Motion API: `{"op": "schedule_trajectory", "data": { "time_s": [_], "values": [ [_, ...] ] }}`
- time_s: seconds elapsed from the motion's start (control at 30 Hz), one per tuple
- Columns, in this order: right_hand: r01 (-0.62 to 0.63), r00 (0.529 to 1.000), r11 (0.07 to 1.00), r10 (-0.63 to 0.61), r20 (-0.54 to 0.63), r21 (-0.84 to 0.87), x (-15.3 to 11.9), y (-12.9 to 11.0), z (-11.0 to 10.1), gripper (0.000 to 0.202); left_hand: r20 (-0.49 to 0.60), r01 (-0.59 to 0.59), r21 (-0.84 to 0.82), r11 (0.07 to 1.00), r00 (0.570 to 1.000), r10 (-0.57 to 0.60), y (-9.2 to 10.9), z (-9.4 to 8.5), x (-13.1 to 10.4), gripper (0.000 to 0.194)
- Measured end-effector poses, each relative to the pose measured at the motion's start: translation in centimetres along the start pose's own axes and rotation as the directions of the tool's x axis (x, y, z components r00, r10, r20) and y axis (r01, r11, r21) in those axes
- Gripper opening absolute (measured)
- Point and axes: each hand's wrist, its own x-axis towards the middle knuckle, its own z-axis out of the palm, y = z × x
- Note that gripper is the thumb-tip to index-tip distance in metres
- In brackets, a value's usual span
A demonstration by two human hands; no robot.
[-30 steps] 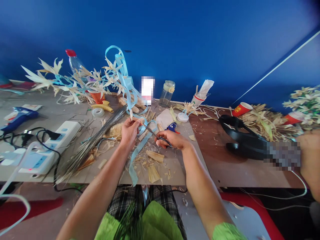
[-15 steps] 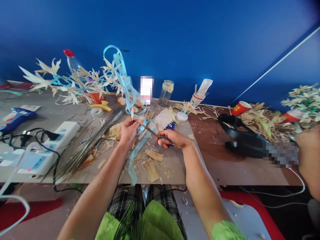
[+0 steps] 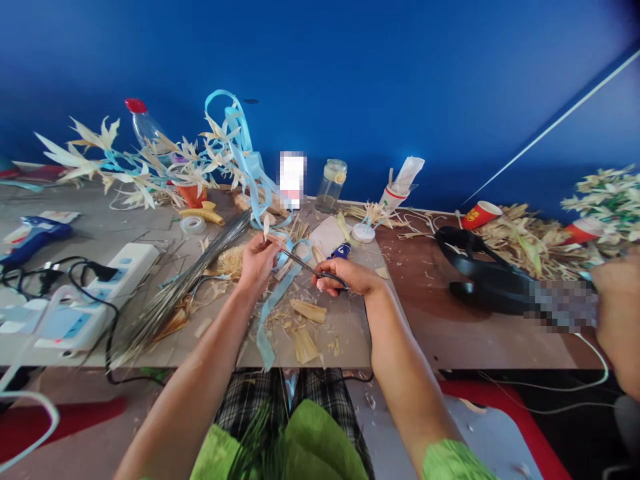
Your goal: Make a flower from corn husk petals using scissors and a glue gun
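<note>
A person's left hand (image 3: 258,263) pinches a pale husk petal (image 3: 267,228) upright above a grey board (image 3: 347,337), while the right hand (image 3: 339,276) grips scissors (image 3: 301,260) by the handles, blades pointing toward the left, well back from the board's front edge. A pale-blue ribbon (image 3: 271,313) trails between the forearms to that edge. Wire stems (image 3: 193,283) and a white power strip (image 3: 127,273) crowd the left; rightward, brown tabletop (image 3: 425,320) separates the board from a black strapped device (image 3: 493,293).

at left, a white power strip (image 3: 100,297) with a black plug (image 3: 103,271) in it; farther back, a red-capped bottle (image 3: 143,124); near the blue wall (image 3: 400,87), a lidded jar (image 3: 330,189); at right, a tilted red cup (image 3: 479,215).
</note>
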Motion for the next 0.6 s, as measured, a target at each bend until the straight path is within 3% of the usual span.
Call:
{"op": "schedule_trajectory", "data": {
  "time_s": [0.6],
  "values": [
    [0.042, 0.998, 0.998, -0.044, 0.038, 0.052, -0.4, -0.12, -0.38, 0.031, 0.064, 0.037, -0.072, 0.997, 0.997, -0.032, 0.32, -0.03, -0.12, 0.016]
  ]
}}
